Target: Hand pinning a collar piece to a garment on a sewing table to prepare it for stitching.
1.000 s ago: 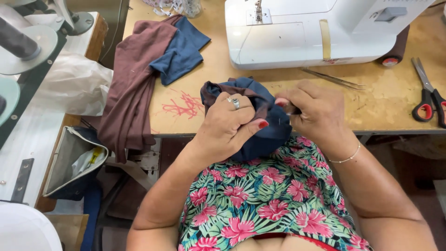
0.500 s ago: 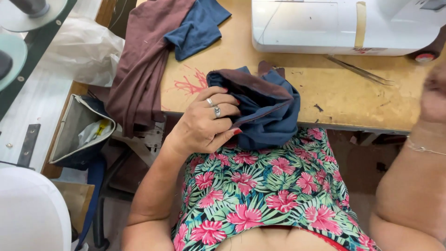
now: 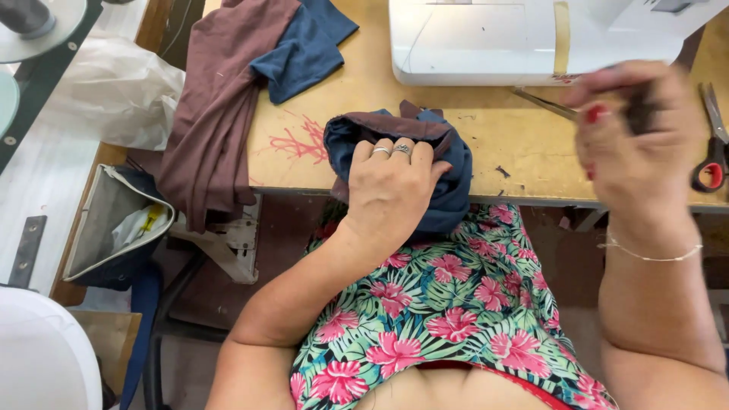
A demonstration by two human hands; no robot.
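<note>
My left hand (image 3: 391, 190), with rings on two fingers, presses down on a bunched piece of dark blue and brown fabric (image 3: 453, 193). The bundle lies over the front edge of the wooden table (image 3: 516, 171). My right hand (image 3: 638, 144) is raised to the right, blurred by motion. Its fingers are curled around something small and dark, and it is clear of the fabric. It hovers in front of the white sewing machine (image 3: 486, 42), beside the red-handled scissors (image 3: 710, 163).
A thin metal tool (image 3: 543, 104) lies by the machine's base. A tangle of red thread (image 3: 300, 142) sits left of the bundle. Brown cloth (image 3: 220, 106) and blue cloth (image 3: 304, 45) hang over the table's left corner. An open bag (image 3: 114, 228) hangs below it.
My right hand has let go of the bundle and swung up to the right. My left hand has flattened on top of the fabric.
</note>
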